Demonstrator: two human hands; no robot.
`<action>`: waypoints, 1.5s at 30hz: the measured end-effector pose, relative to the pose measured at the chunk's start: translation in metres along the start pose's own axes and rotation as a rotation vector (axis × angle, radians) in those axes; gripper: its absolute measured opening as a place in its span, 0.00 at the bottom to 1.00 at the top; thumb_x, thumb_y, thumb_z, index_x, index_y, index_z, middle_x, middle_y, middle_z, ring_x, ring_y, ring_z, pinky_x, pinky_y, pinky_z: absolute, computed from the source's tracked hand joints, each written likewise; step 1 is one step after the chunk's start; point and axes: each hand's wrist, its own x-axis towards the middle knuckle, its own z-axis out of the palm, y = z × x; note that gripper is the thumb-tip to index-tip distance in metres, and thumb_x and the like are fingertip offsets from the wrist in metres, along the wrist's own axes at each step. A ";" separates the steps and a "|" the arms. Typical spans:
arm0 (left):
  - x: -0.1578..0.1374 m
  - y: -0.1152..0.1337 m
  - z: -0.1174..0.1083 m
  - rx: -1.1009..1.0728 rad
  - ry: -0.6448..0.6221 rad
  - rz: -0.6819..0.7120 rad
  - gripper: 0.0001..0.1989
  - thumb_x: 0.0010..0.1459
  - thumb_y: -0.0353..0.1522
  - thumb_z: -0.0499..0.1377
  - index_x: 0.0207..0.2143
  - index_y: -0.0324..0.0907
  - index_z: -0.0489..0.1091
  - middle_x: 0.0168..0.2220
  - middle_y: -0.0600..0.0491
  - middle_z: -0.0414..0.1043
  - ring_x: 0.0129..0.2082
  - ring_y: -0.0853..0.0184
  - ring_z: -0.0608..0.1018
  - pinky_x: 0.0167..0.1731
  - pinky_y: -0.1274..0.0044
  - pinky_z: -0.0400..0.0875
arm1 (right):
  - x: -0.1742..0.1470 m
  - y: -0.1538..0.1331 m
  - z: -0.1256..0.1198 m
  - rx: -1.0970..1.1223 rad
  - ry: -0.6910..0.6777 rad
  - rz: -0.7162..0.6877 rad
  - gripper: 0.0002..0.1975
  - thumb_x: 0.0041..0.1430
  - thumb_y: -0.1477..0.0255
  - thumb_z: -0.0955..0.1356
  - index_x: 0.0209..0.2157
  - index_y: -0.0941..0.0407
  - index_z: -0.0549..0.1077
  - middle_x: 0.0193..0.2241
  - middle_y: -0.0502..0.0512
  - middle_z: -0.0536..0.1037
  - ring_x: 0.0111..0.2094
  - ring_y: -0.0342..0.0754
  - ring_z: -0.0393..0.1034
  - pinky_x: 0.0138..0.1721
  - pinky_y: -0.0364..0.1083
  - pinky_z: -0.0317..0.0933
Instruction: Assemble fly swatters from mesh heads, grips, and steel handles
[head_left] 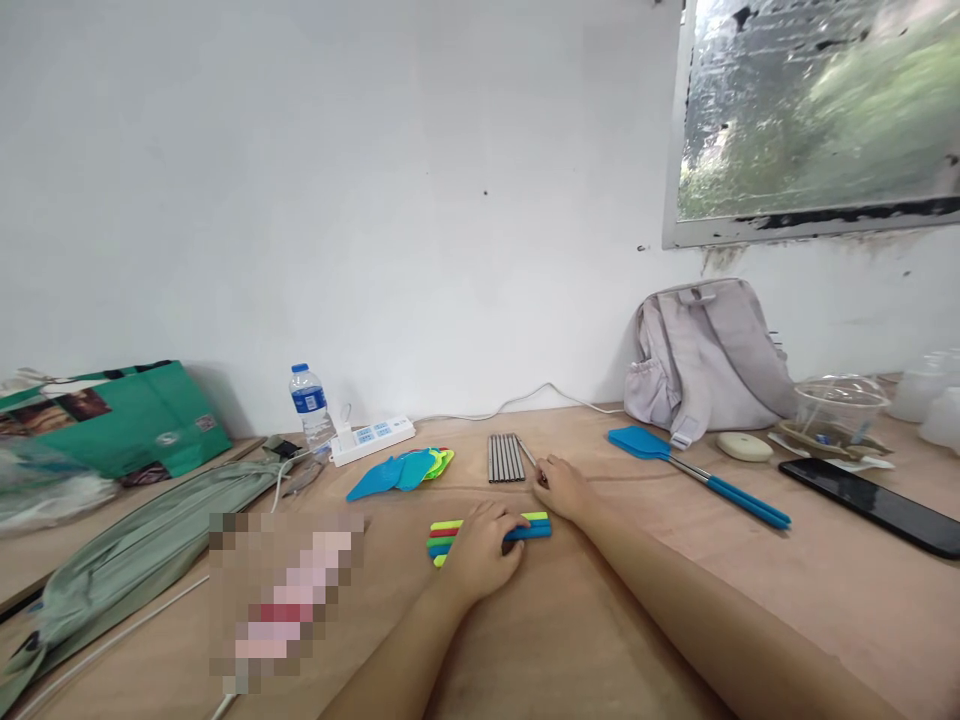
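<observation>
My left hand point(484, 545) lies over several coloured handles point(538, 532) in yellow, red, green and blue, side by side on the table. Its fingers are spread and slightly bent, with the thumb apart from the index finger; part of the handles is hidden under the palm. Farther forward, my right hand point(556, 485) is closed on the near end of a thin metal rod point(526, 451), which lies at a slant. Just left of it, several metal rods point(505, 458) form a neat row. Flat plastic fly swatter heads point(397, 474), blue, yellow and green, are piled to the left.
An assembled blue fly swatter point(705, 478) lies to the right, near a black phone point(870, 505), a white case point(744, 447) and a backpack point(705, 360). A power strip point(373, 441), water bottle point(308, 405), green bag point(165, 420) and grey-green cloth item point(150, 560) are at left.
</observation>
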 end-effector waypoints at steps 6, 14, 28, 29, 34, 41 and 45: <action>-0.001 -0.001 0.001 0.006 -0.002 -0.012 0.13 0.49 0.28 0.52 0.38 0.45 0.68 0.37 0.51 0.66 0.40 0.63 0.67 0.41 0.72 0.61 | -0.010 0.022 -0.005 0.211 0.014 0.100 0.04 0.49 0.72 0.63 0.24 0.56 0.61 0.21 0.50 0.67 0.25 0.44 0.60 0.28 0.43 0.50; 0.000 -0.002 0.003 0.003 0.001 -0.011 0.13 0.49 0.28 0.52 0.39 0.45 0.69 0.37 0.50 0.67 0.40 0.63 0.67 0.40 0.72 0.61 | -0.029 0.044 -0.021 0.705 0.124 0.206 0.13 0.56 0.61 0.52 0.31 0.55 0.59 0.26 0.52 0.72 0.19 0.41 0.59 0.21 0.42 0.53; 0.001 -0.004 0.003 -0.002 -0.033 -0.005 0.12 0.52 0.30 0.52 0.39 0.45 0.69 0.37 0.51 0.67 0.40 0.64 0.68 0.40 0.73 0.60 | -0.074 -0.006 -0.031 1.220 -0.134 0.325 0.08 0.42 0.66 0.64 0.18 0.57 0.68 0.17 0.49 0.70 0.20 0.42 0.64 0.24 0.44 0.59; 0.001 -0.004 0.003 -0.001 -0.035 -0.004 0.12 0.52 0.30 0.52 0.39 0.45 0.69 0.37 0.51 0.67 0.40 0.64 0.68 0.40 0.73 0.60 | -0.073 -0.005 -0.030 1.237 -0.133 0.331 0.10 0.43 0.65 0.63 0.18 0.58 0.69 0.17 0.50 0.71 0.20 0.43 0.65 0.25 0.44 0.59; 0.002 -0.006 0.006 0.007 -0.028 0.005 0.12 0.52 0.30 0.52 0.39 0.45 0.69 0.37 0.52 0.67 0.40 0.64 0.67 0.40 0.74 0.60 | -0.070 -0.001 -0.028 1.314 -0.155 0.391 0.15 0.43 0.63 0.61 0.17 0.58 0.69 0.17 0.52 0.72 0.20 0.43 0.65 0.25 0.44 0.60; 0.001 -0.007 0.006 0.029 -0.024 0.035 0.11 0.54 0.31 0.51 0.39 0.46 0.68 0.36 0.53 0.67 0.39 0.66 0.68 0.39 0.75 0.61 | -0.070 0.002 -0.029 1.377 -0.203 0.352 0.11 0.41 0.63 0.63 0.19 0.57 0.68 0.19 0.52 0.72 0.23 0.44 0.66 0.29 0.46 0.60; 0.001 -0.007 0.007 0.056 0.018 0.068 0.11 0.56 0.32 0.50 0.41 0.46 0.67 0.36 0.52 0.67 0.39 0.66 0.67 0.40 0.74 0.61 | -0.070 0.002 -0.033 1.445 -0.153 0.331 0.10 0.40 0.63 0.64 0.20 0.56 0.68 0.20 0.51 0.71 0.23 0.44 0.66 0.27 0.45 0.59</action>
